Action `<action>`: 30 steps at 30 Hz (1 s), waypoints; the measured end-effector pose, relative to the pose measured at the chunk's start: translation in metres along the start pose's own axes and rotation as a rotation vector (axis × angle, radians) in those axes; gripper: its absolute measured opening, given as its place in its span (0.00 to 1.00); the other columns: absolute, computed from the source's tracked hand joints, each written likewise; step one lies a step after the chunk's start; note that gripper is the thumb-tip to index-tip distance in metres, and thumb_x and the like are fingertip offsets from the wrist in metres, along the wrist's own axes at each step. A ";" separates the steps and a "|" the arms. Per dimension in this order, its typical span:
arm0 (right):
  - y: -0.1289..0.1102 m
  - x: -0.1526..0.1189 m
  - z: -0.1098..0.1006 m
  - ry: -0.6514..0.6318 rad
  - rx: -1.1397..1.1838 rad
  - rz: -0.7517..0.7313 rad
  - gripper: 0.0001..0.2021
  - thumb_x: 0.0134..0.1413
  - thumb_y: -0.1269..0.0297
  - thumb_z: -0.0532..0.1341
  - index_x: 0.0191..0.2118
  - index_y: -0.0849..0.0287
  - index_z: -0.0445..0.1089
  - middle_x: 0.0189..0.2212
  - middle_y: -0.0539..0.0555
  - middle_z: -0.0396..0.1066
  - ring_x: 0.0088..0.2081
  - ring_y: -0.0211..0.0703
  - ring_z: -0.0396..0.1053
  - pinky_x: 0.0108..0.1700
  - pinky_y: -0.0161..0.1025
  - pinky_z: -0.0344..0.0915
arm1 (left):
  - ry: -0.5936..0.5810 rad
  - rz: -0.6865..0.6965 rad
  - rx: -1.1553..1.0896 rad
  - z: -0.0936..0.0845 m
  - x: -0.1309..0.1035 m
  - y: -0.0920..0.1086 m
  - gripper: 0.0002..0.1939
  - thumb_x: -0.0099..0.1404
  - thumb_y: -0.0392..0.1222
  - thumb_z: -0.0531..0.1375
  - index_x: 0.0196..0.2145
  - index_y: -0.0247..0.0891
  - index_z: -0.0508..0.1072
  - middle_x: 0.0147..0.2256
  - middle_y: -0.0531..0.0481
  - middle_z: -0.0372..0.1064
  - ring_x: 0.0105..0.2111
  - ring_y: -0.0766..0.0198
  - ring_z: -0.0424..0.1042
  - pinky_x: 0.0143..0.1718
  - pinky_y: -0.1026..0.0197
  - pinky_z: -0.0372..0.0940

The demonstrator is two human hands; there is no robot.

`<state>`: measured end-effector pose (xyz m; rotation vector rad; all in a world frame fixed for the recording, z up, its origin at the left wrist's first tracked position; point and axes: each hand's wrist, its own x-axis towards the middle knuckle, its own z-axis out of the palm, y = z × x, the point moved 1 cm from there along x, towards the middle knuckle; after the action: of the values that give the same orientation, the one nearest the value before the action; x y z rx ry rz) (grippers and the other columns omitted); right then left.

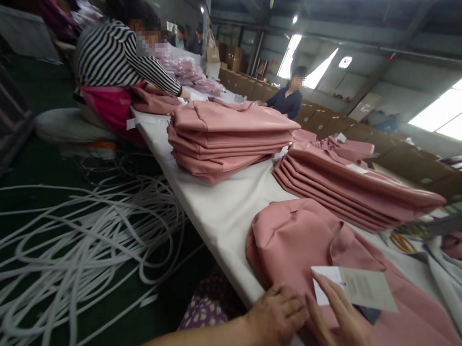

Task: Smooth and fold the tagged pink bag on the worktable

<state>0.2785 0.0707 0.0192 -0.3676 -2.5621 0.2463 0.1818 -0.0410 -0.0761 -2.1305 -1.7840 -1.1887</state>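
Observation:
A pink handbag (294, 236) lies flat on the white-covered table (217, 214) in front of me, its strap folded on top. My left hand (277, 312) is closed over the bag's near edge, fingers curled and pressed together. Beside it, my right hand (340, 318) rests on the bag with its fingers stretched out and apart. The right fingertips touch a paper hang tag (367, 287), part white and part beige with small print. A dark patch under the tag is partly covered. The undersides of both hands are hidden.
Two stacks of pink bags (229, 122) (353, 189) stand farther along the table. A person in a striped top (109, 56) works at its left side; another person (289, 98) is behind. Loose white cord (85, 248) covers the floor at left. Cardboard boxes (328, 124) line the back.

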 end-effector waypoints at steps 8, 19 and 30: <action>-0.037 0.092 0.102 -0.105 0.043 0.095 0.28 0.54 0.53 0.61 0.59 0.58 0.62 0.41 0.62 0.65 0.41 0.57 0.63 0.44 0.56 0.65 | 0.559 -0.616 -0.410 -0.058 -0.025 -0.034 0.13 0.66 0.36 0.49 0.40 0.38 0.72 0.36 0.45 0.74 0.39 0.60 0.72 0.43 0.57 0.67; -0.011 0.063 0.105 0.038 0.836 0.512 0.13 0.56 0.55 0.61 0.44 0.56 0.69 0.38 0.52 0.69 0.40 0.45 0.66 0.42 0.39 0.63 | 0.254 -1.362 -1.002 -0.091 0.025 -0.148 0.16 0.67 0.49 0.52 0.31 0.32 0.69 0.28 0.47 0.72 0.25 0.67 0.71 0.26 0.66 0.65; -0.003 0.056 0.112 0.054 0.649 0.333 0.13 0.58 0.60 0.60 0.48 0.55 0.70 0.39 0.52 0.65 0.38 0.44 0.65 0.40 0.39 0.61 | -0.327 -1.438 -0.924 -0.109 0.068 -0.168 0.15 0.60 0.43 0.64 0.24 0.34 0.65 0.18 0.58 0.60 0.18 0.73 0.61 0.20 0.68 0.58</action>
<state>0.1727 0.0737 -0.0472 -0.5279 -2.1959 1.1303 -0.0177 0.0028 -0.0232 -0.8701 -3.6195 -2.3044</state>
